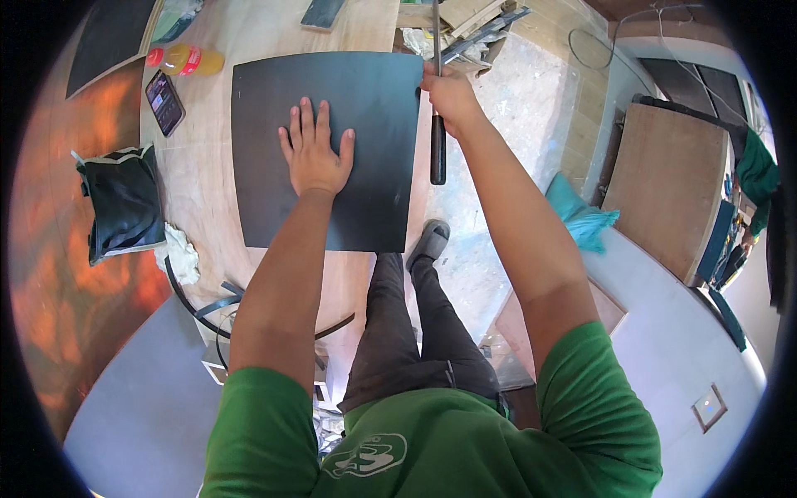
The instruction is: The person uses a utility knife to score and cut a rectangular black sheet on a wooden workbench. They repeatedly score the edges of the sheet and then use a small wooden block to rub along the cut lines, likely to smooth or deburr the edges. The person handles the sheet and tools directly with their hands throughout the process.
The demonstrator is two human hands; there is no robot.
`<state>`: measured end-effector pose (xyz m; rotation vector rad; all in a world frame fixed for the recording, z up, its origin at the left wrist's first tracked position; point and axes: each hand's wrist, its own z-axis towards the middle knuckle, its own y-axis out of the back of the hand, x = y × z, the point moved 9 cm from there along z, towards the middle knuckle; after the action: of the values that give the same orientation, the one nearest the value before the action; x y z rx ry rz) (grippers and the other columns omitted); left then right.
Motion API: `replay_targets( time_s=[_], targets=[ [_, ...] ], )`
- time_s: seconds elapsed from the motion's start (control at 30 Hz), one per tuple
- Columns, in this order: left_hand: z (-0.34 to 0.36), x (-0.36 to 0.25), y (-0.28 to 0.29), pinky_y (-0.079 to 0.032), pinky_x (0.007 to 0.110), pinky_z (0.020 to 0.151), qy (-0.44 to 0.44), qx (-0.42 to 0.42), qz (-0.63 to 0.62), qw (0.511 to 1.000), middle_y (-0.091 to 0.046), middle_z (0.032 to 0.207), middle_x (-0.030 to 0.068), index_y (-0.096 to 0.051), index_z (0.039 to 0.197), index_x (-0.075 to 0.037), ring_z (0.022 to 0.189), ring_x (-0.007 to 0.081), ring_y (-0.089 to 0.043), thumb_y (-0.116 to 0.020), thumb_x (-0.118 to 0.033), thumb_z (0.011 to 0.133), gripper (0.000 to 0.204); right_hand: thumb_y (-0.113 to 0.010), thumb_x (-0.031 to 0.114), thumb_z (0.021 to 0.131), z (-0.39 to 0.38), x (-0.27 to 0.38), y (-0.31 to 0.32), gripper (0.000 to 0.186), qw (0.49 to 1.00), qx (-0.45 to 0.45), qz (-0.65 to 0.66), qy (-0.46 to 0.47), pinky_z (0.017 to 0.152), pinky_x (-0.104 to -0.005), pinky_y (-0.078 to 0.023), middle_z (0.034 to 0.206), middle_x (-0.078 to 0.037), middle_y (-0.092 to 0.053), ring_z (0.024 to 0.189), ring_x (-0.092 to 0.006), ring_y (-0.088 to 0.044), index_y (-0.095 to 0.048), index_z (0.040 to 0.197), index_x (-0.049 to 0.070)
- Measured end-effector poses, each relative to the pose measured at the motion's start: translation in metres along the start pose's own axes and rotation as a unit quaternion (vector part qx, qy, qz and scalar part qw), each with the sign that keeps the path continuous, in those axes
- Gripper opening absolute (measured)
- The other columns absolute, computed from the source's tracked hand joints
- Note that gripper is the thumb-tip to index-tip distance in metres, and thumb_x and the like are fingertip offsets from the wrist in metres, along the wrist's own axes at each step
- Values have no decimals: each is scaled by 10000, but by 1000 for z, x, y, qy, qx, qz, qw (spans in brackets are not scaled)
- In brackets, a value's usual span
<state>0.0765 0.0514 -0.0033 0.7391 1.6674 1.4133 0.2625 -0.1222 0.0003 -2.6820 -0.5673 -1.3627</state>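
Note:
A dark grey square-cut panel (274,191) lies flat on the pale wooden table, its right edge along the table's edge. My left hand (314,153) rests flat on the panel with the fingers spread. By the panel's upper right corner, my right hand (452,100) is closed around a long, narrow file (438,153), gripping it above its black handle. The handle points toward me and the thin metal shaft runs away past the fingers, out of the picture. The file lies along the panel's right edge; whether it touches the edge I cannot tell.
On the table's left are a phone (164,104), a bottle of orange drink (187,61), a black bag (124,203) and a crumpled white cloth (178,255). Dark edging strips (217,305) lie nearer me. Scrap boards (473,29) sit beyond; a wooden cabinet (664,183) stands right.

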Motion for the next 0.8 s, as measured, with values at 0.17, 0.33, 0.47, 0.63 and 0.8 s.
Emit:
replay_targets(
  time_s=[0.17,0.33,0.47,0.63,0.8],
  targets=[
    [1,2,0,-80,515,1279,-6,0,5,1000,-242,1703,103,-366,1598,-167,1579,304,-176,-479,-513,1009,692,-633,66,882,0,-33,31,214,996,-20,-51,-75,555,-319,-485,803,-80,-611,671,-183,-594,-639,1080,-14],
    [-2,-2,0,-84,517,1276,-10,2,14,1000,-241,1703,105,-365,1599,-165,1578,309,-179,-485,-505,1007,693,-693,103,892,-18,-62,59,307,990,18,-88,-110,467,-327,-476,748,-67,-579,584,-177,-583,-576,1140,-36],
    [0,-1,0,-89,526,1273,-11,1,30,999,-246,1700,108,-369,1596,-164,1577,312,-181,-490,-505,1005,694,-653,114,971,-89,-57,50,276,992,52,50,-104,482,-319,-482,710,-27,-547,501,-150,-537,-539,1197,1],
    [0,-3,0,-96,533,1270,-17,-2,39,999,-243,1701,110,-355,1600,-164,1577,317,-181,-478,-501,1012,689,-587,246,1030,-111,-38,31,240,986,45,65,-143,450,-319,-465,686,-52,-547,484,-158,-539,-518,1105,29],
    [-1,-4,1,-99,543,1266,-20,7,27,999,-234,1702,120,-342,1606,-161,1576,328,-178,-467,-499,1018,689,-534,299,1049,-100,-31,10,275,973,56,148,-169,441,-325,-455,680,-59,-546,485,-164,-534,-526,1062,24]
  ],
)
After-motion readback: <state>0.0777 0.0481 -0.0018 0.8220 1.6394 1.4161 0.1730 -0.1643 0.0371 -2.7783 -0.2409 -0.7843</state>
